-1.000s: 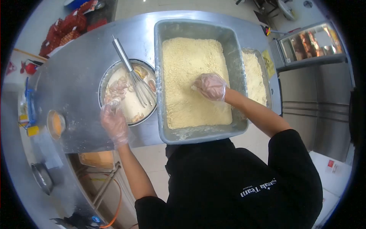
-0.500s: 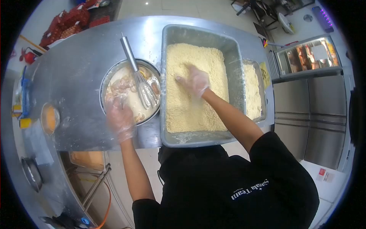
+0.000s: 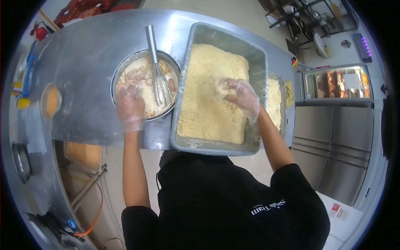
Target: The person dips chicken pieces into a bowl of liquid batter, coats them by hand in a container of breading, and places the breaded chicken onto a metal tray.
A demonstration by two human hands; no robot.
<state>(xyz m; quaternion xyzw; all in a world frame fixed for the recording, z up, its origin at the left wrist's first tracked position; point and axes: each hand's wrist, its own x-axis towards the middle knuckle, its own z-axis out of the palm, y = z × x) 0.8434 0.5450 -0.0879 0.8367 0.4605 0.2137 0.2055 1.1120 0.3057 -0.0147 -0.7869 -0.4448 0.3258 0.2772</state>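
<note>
My left hand point(image 3: 130, 107), in a clear plastic glove, reaches over the near left rim of a round metal bowl point(image 3: 113, 85). Its fingers look apart and touch the pale batter point(image 3: 143, 98), where raw meat pieces point(image 3: 139, 74) lie. A wire whisk point(image 3: 152, 43) leans in this bowl, handle pointing away from me. Over a big grey tub point(image 3: 261, 66) of pale yellow flour point(image 3: 210, 118), my gloved right hand point(image 3: 241, 96) has its fingers curled together. Flour dust and motion blur hide what they hold, if anything.
Right of the tub stands a tray point(image 3: 274, 98) of more flour. A small bowl of orange powder point(image 3: 51, 101) sits on the left of the steel table point(image 3: 83, 54). A metal bowl point(image 3: 21, 162) lies farther left. A display fridge point(image 3: 337, 85) stands at right.
My right hand has lifted from the flour and drawn to the right, its fingers now curled. My left hand stays at the batter bowl. The whole view has shifted slightly.
</note>
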